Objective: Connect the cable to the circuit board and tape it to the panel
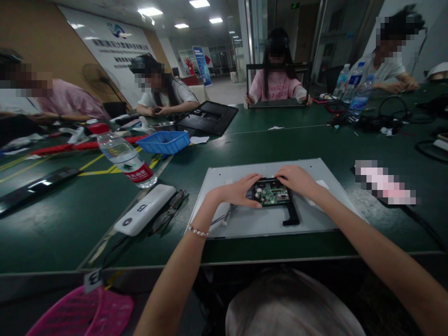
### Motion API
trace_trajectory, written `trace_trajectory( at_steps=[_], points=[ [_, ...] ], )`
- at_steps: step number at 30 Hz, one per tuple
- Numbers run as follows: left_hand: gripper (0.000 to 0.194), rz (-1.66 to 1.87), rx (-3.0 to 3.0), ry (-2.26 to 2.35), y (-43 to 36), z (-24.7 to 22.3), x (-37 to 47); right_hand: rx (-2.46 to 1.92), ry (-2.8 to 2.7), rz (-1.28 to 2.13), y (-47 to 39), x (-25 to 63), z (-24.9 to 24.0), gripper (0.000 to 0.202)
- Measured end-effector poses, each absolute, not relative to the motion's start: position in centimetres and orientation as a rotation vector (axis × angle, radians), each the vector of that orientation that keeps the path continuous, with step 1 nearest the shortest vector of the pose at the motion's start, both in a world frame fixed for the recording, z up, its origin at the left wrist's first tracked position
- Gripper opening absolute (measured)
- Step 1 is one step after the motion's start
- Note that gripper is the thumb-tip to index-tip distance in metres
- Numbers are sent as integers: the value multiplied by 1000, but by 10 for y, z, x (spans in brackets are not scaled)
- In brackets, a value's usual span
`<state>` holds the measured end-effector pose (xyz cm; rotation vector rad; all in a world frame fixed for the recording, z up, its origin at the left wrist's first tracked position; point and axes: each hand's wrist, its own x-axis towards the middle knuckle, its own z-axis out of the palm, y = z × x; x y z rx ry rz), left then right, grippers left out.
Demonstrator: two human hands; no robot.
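Note:
A green circuit board in a black plastic bracket lies on a pale grey flat panel. My left hand grips the board's left side, thumb at the near edge and fingers at the far edge. At the far right corner of the bracket, my right hand has its fingers bent over the edge; its fingertips are partly hidden. Thin cables run out to the left from under my left hand. Beside my right wrist, a white label shows on the panel.
Left of the panel are glasses, a white power bank and a water bottle. Farther back stand a blue tray and a black laptop-like shell. A blurred pink object lies right. Several people sit around the table.

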<state>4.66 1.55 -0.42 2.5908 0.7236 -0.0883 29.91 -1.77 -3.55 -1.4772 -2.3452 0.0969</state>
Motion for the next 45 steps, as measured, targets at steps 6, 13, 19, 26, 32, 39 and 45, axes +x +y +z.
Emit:
trace_trajectory(
  at_steps=[6,13,19,26,32,39,45],
  points=[
    [107,-64,2580,716,16,-5,45,-1476,-2302,68,-17,299,-37,24],
    [108,-64,2583,706,17,-5,45,-1411,-2319,163,-18,297,-35,24],
    [110,-109,2560,746,12,3,48,-1442,-2197,213,-27,322,-18,25],
    [104,-56,2631,770,3,10,54,-1745,-2074,519,-48,381,-23,33],
    [81,88,2719,653,-5,15,66,-1708,-2013,676,-52,377,-33,33],
    [58,229,2790,555,-10,9,76,-1725,-2018,590,-47,365,-36,30],
    [54,233,2830,497,-16,3,83,-1798,-1938,531,-57,368,-28,15]
  ],
)
